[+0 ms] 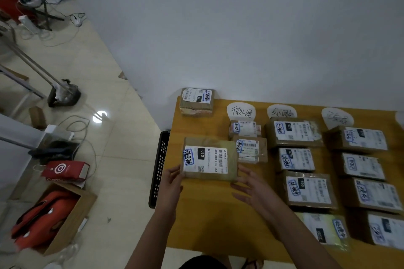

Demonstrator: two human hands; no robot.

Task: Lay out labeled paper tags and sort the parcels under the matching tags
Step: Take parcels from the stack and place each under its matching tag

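A flat brown parcel (209, 160) with a white "010" label lies at the left of the yellow table (207, 214). My left hand (171, 181) touches its near left corner and my right hand (248, 180) its near right corner, fingers fairly straight. Three white handwritten paper tags (240, 112) (282, 112) (336, 117) lie in a row along the far edge. Two small parcels (249, 140) sit under the first tag, and several parcels (295, 159) (360, 166) line up under the second and third. One parcel (196, 101) stands alone at the far left corner.
A black perforated basket (159, 168) hangs at the table's left edge. On the floor to the left are a cardboard box (72, 223) of orange items, a red paper bag (65, 170), cables and a stand base (63, 94). Another tag (401, 118) shows at the right border.
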